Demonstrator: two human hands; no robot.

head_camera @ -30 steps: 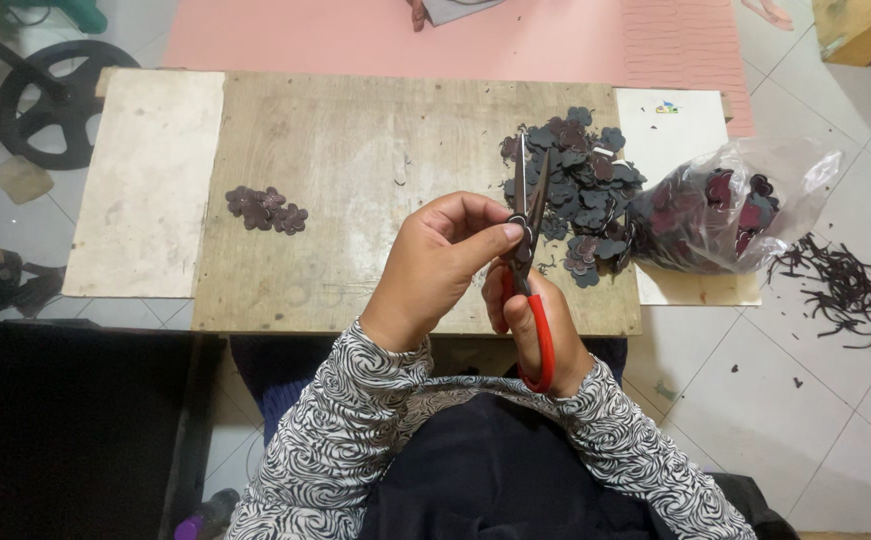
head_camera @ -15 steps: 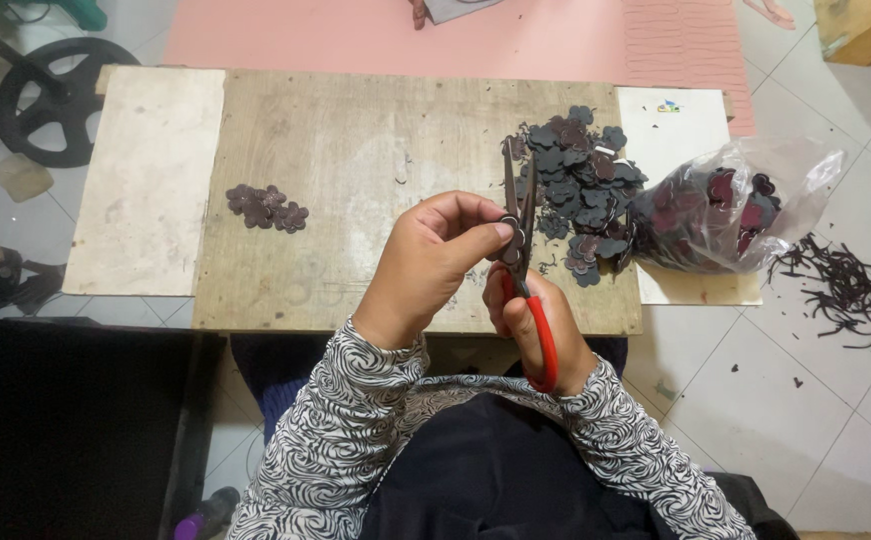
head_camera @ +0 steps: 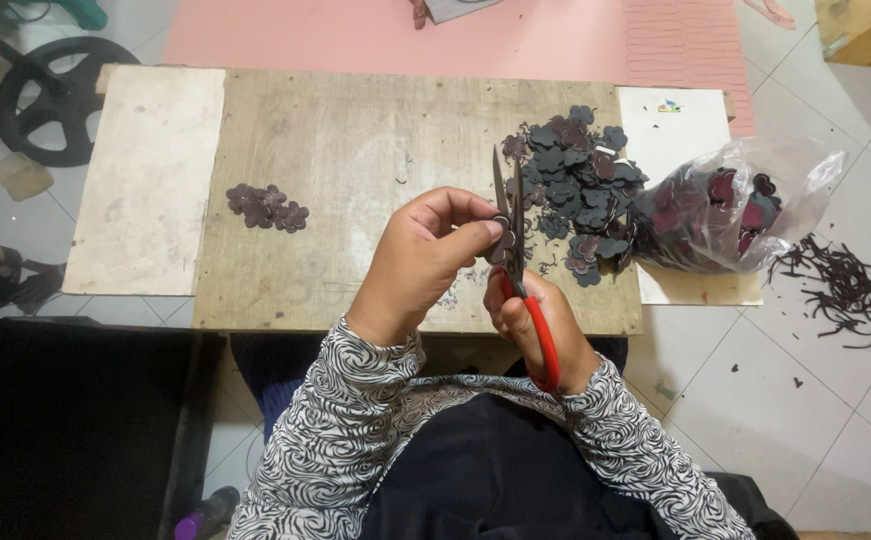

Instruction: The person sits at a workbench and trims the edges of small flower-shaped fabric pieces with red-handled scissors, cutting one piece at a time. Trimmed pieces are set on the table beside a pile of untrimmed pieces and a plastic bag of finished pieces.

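Observation:
My left hand (head_camera: 426, 255) pinches a small dark flower-shaped piece (head_camera: 502, 243) between thumb and fingertips, held up against the blades of the scissors (head_camera: 512, 215). My right hand (head_camera: 536, 325) grips the red scissor handles, with the blades pointing away from me and nearly closed around the piece. Both hands hover over the near edge of the wooden board (head_camera: 356, 150). A heap of dark flower-shaped pieces (head_camera: 576, 185) lies just beyond the scissors to the right. A small cluster of similar pieces (head_camera: 268, 207) lies on the board's left part.
A clear plastic bag of dark pieces (head_camera: 726, 215) rests at the board's right end on a white sheet (head_camera: 671, 120). Dark trimmings (head_camera: 841, 285) litter the tiled floor at right. A pale panel (head_camera: 146, 170) lies left; a black wheel (head_camera: 56, 100) stands far left. A pink mat (head_camera: 406, 35) lies beyond.
The scissors and both hands stay in nearly the same place; the blades have shifted slightly around the held piece.

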